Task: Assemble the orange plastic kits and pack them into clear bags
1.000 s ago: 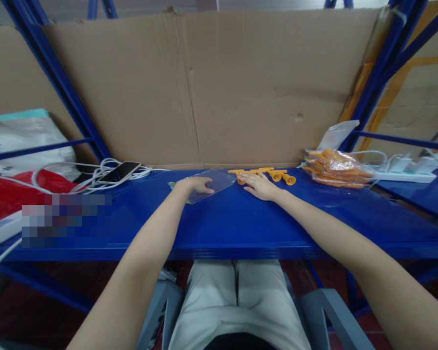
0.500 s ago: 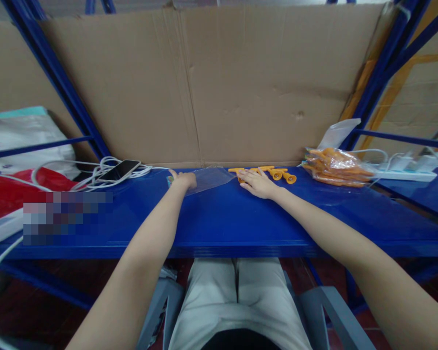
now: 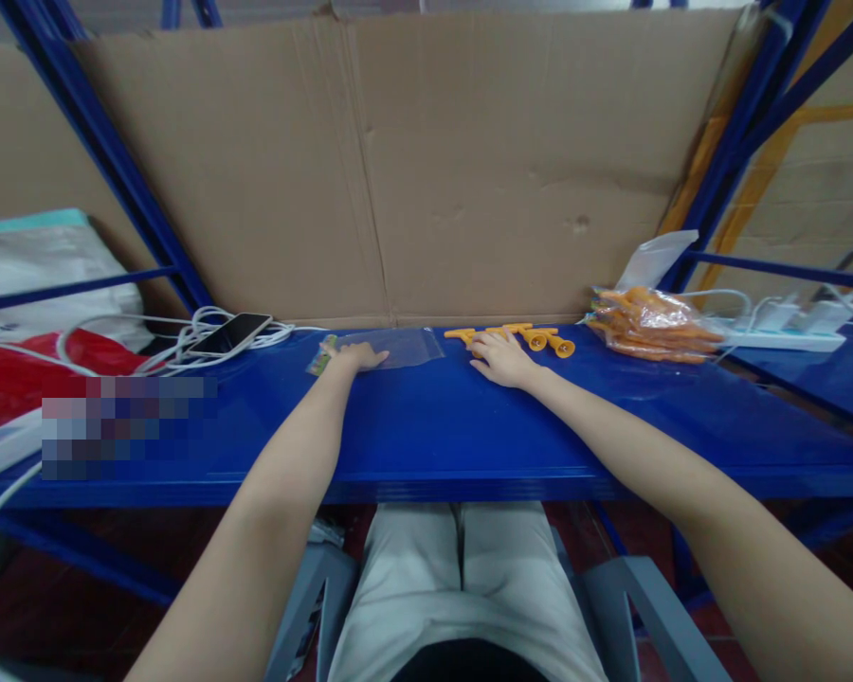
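My left hand (image 3: 359, 357) rests flat, fingers stretched out, on the near-left corner of a clear plastic bag (image 3: 405, 346) lying on the blue shelf (image 3: 441, 426). My right hand (image 3: 499, 358) lies on the shelf with its fingers spread over the left end of several orange plastic parts (image 3: 533, 338), touching them without gripping. The bag lies flat just left of the orange parts.
A bag of more orange parts (image 3: 650, 325) sits at the right, beside a white power strip (image 3: 789, 336). A phone (image 3: 231, 333) on white cables (image 3: 177, 346) lies at the left, near a red bag (image 3: 14, 374). Cardboard (image 3: 398, 170) backs the shelf.
My left hand slid the clear bag leftward and laid it flat on the shelf. My right hand stayed on the orange parts.
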`<state>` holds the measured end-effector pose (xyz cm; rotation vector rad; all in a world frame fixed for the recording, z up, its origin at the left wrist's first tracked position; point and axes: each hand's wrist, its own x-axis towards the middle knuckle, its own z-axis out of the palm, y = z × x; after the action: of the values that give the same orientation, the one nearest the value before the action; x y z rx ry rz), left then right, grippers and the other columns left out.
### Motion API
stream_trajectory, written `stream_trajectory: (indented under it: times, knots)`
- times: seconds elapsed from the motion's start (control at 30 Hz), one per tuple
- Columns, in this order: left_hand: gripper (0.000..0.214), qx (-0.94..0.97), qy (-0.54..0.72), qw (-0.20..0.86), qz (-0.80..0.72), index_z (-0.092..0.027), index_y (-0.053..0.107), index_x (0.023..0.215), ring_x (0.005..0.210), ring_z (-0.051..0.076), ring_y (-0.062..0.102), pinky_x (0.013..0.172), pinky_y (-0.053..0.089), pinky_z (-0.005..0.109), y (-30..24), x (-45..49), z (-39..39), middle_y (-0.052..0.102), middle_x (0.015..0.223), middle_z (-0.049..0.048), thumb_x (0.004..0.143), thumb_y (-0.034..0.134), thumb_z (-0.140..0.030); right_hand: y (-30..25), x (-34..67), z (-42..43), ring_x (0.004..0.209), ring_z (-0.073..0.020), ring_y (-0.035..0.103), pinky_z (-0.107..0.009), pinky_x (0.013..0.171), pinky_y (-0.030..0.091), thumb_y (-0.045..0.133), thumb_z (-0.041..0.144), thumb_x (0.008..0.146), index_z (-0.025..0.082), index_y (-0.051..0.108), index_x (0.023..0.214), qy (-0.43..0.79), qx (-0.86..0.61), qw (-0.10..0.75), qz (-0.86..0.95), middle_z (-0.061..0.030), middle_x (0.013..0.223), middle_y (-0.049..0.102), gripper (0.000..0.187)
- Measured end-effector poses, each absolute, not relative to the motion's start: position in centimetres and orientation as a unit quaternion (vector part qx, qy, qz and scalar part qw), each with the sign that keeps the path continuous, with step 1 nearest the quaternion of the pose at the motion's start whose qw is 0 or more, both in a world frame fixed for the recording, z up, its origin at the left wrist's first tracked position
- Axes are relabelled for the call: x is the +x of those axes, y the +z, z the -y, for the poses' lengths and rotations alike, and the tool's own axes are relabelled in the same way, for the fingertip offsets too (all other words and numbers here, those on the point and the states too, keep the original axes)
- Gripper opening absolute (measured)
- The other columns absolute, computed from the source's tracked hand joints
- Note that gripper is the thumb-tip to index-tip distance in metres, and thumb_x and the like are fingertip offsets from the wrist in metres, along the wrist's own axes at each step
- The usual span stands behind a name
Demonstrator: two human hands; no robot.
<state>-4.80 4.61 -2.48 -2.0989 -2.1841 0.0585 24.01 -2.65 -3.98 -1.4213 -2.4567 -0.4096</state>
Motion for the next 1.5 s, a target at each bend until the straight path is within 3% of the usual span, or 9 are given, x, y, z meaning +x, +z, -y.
stream_trajectory:
  times: [0.13, 0.33, 0.5, 0.83, 1.0, 1.23, 1.5]
  knots:
    - [0.069, -0.689, 0.041, 0.019, 0.724, -0.026, 0.048, 0.143, 0.137, 0.045, 0.036, 0.107, 0.014, 0.075, -2.3, -4.3, -4.5, 0.046, 0.147, 0.0147, 0.088, 0.033, -0.065, -3.6, 23.9, 2.9, 0.118, -0.0297, 0.053, -0.057, 0.108, 0.026, 0.045, 0.021, 0.093, 0.016, 0.065, 0.113, -0.165, -0.544, 0.13, 0.813, -0.0147, 0.12, 0.062, 0.029]
    - [0.069, -0.703, 0.036, 0.021, 0.71, -0.036, 0.044, 0.144, 0.14, 0.044, 0.031, 0.107, 0.018, 0.073, -2.7, -3.9, -4.7, 0.039, 0.153, 0.009, 0.085, 0.031, -0.07, -3.2, 24.7, 2.9, 0.112, -0.0306, 0.058, -0.044, 0.096, 0.036, 0.035, 0.014, 0.094, 0.01, 0.063, 0.111, -0.172, -0.627, 0.126, 0.749, -0.0185, 0.116, 0.064, 0.032]
    - [0.07, -0.711, 0.036, 0.002, 0.702, -0.033, 0.039, 0.147, 0.143, 0.041, 0.026, 0.109, 0.016, 0.071, -2.5, -3.4, -4.2, 0.031, 0.157, 0.0079, 0.088, 0.027, -0.068, -3.1, 25.3, 2.9, 0.115, -0.0321, 0.056, -0.041, 0.09, 0.037, 0.039, 0.015, 0.092, 0.006, 0.055, 0.122, -0.163, -0.668, 0.121, 0.716, -0.0212, 0.119, 0.064, 0.036]
    - [0.067, -0.73, 0.012, -0.014, 0.684, -0.03, 0.038, 0.148, 0.143, 0.04, 0.025, 0.109, 0.019, 0.07, -2.2, -3.7, -3.6, 0.029, 0.158, 0.0048, 0.09, 0.03, -0.063, -2.7, 26.3, 2.8, 0.119, -0.0323, 0.054, -0.043, 0.094, 0.036, 0.045, 0.022, 0.09, 0.012, 0.062, 0.122, -0.167, -0.677, 0.074, 0.713, -0.0189, 0.123, 0.065, 0.038]
    - [0.068, -0.741, 0.014, -0.006, 0.671, -0.026, 0.04, 0.147, 0.141, 0.037, 0.032, 0.11, 0.027, 0.062, -2.5, -4.0, -4.1, 0.034, 0.155, 0.0077, 0.09, 0.03, -0.063, -2.3, 26.7, 3.1, 0.116, -0.0332, 0.056, -0.047, 0.095, 0.034, 0.045, 0.022, 0.089, 0.011, 0.063, 0.12, -0.162, -0.663, 0.077, 0.727, -0.0201, 0.121, 0.065, 0.038]
    - [0.069, -0.766, 0.026, -0.014, 0.643, -0.02, 0.039, 0.148, 0.14, 0.026, 0.038, 0.113, 0.031, 0.036, -2.4, -4.0, -4.4, 0.034, 0.155, 0.0084, 0.091, 0.032, -0.059, -2.6, 27.0, 2.6, 0.11, -0.0319, 0.058, -0.046, 0.091, 0.036, 0.041, 0.023, 0.091, 0.014, 0.061, 0.121, -0.159, -0.604, 0.215, 0.751, -0.0174, 0.121, 0.065, 0.038]
    - [0.069, -0.772, 0.026, -0.031, 0.635, -0.02, 0.038, 0.149, 0.141, 0.024, 0.036, 0.112, 0.032, 0.032, -2.5, -3.7, -4.6, 0.035, 0.155, 0.0078, 0.091, 0.033, -0.057, -3.2, 27.0, 2.2, 0.107, -0.0282, 0.061, -0.044, 0.091, 0.043, 0.05, 0.024, 0.089, 0.02, 0.063, 0.119, -0.098, -0.547, 0.234, 0.798, -0.0112, 0.12, 0.065, 0.033]
